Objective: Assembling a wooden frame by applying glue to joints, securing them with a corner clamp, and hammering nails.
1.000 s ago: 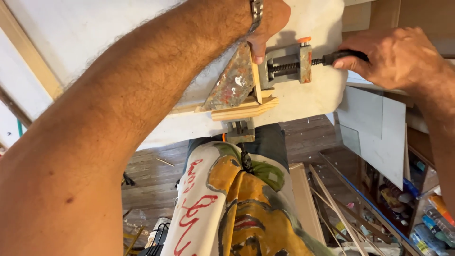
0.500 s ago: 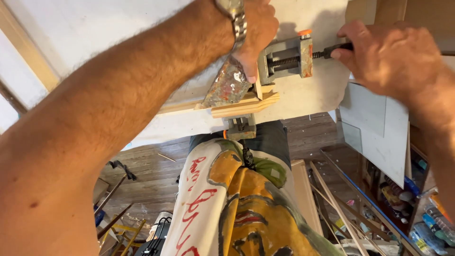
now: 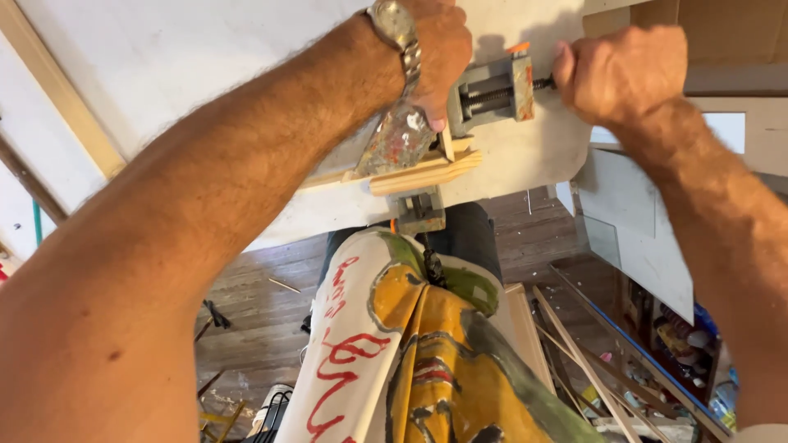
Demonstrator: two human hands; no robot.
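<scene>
Head view: a white counter (image 3: 205, 57) carries thin wooden strips (image 3: 423, 172) and a paint-spattered triangular piece (image 3: 394, 148), with a small second clamp (image 3: 419, 212) at the edge. At 12 o'clock, the left hand (image 3: 435, 49) presses down beside a grey clamp (image 3: 492, 90); at 2 o'clock, the right hand (image 3: 624, 74) is closed around its screw handle.

The clamp's handle is totally buried inside the right hand (image 3: 621, 72), so you can't see how the grip sits on it, and the left hand (image 3: 435, 51) runs off the top edge with its fingertips tucked behind the paint-smeared triangle (image 3: 396, 141) and the wooden strips (image 3: 423, 168). The second clamp (image 3: 419, 212) under the desk (image 3: 205, 57) edge is half hidden by it. Stuff on the shelf (image 3: 681, 336) at lower right is too small and blurry to tell apart.
</scene>
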